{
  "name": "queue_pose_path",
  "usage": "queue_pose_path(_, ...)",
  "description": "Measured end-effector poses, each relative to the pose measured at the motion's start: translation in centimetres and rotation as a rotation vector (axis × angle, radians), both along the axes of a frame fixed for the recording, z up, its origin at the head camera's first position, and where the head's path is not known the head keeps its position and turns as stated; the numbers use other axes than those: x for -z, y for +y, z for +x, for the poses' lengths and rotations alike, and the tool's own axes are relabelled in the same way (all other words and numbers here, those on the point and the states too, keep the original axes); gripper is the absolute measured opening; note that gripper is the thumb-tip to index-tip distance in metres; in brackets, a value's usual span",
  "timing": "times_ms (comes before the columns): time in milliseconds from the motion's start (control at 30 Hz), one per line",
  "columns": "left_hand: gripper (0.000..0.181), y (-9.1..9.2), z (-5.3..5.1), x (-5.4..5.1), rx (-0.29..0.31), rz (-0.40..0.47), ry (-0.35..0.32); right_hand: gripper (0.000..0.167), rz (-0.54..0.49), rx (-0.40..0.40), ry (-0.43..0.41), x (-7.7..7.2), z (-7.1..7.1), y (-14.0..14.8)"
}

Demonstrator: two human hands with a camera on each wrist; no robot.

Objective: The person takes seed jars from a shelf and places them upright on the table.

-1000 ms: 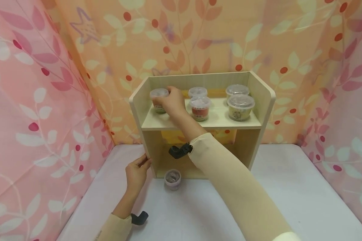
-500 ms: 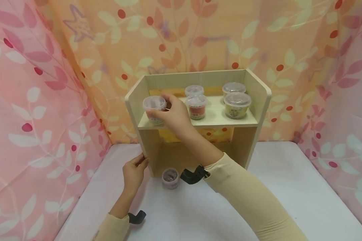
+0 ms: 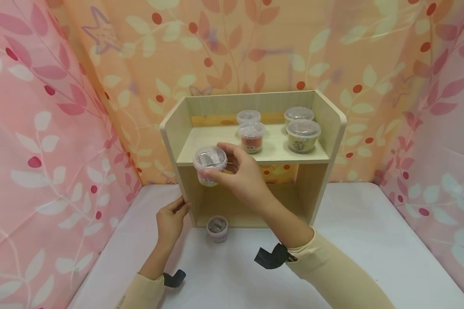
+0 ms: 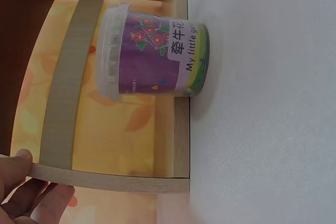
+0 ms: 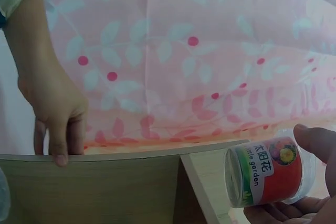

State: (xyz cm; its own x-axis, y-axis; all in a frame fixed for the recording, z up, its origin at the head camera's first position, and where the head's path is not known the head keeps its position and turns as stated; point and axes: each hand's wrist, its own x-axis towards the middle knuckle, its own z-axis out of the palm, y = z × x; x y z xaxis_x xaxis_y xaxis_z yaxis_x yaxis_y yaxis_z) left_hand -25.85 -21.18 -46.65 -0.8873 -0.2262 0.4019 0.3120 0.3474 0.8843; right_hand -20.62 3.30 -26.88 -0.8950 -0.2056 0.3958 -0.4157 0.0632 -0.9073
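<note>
My right hand (image 3: 245, 178) grips a small clear-lidded plastic cup (image 3: 210, 165) in front of the upper board's left part. A red flower label on this cup (image 5: 273, 174) shows in the right wrist view, where the cup appears on its side. Low on the wooden shelf's (image 3: 178, 137) left side panel, my left hand (image 3: 171, 221) pinches the front edge between thumb and fingers. Beside that hand, a purple-labelled cup (image 4: 149, 53) stands on the white table against the shelf's bottom front edge; its lid (image 3: 218, 225) faces up in the head view.
On the upper board stand two narrower cups, the front one red-labelled (image 3: 251, 139), and two wider tubs (image 3: 303, 137) at the right. Below is an open compartment (image 3: 247, 204). Floral cloth (image 3: 131, 86) hangs behind and at both sides of the white table (image 3: 355, 231).
My right hand has lifted the red-labelled cup off the upper board's left end and brought it forward and down past the front edge. My left hand stays on the side panel.
</note>
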Motion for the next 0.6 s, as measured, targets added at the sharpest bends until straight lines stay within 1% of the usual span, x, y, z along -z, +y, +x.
queue_pose_path(133,0.033,-0.1,0.1,-0.1,-0.012,0.000,-0.005,0.072,0.017,-0.018,0.015,1.9,0.8,0.7)
queue_pose_path(200,0.033,-0.1,0.2,-0.1,-0.012,0.002,-0.005,0.072,0.024,-0.013,0.021,2.9,1.2,1.0)
queue_pose_path(367,0.032,0.1,0.1,-0.1,-0.013,-0.008,-0.004,0.072,0.029,-0.006,-0.013,5.4,2.2,1.4)
queue_pose_path(500,0.031,0.1,0.0,-0.1,-0.024,-0.011,-0.002,0.071,0.050,-0.005,-0.041,6.9,3.0,1.5)
queue_pose_path(600,0.031,0.1,0.0,-0.2,-0.021,-0.009,0.001,0.071,0.058,-0.008,-0.033,8.1,3.4,1.7)
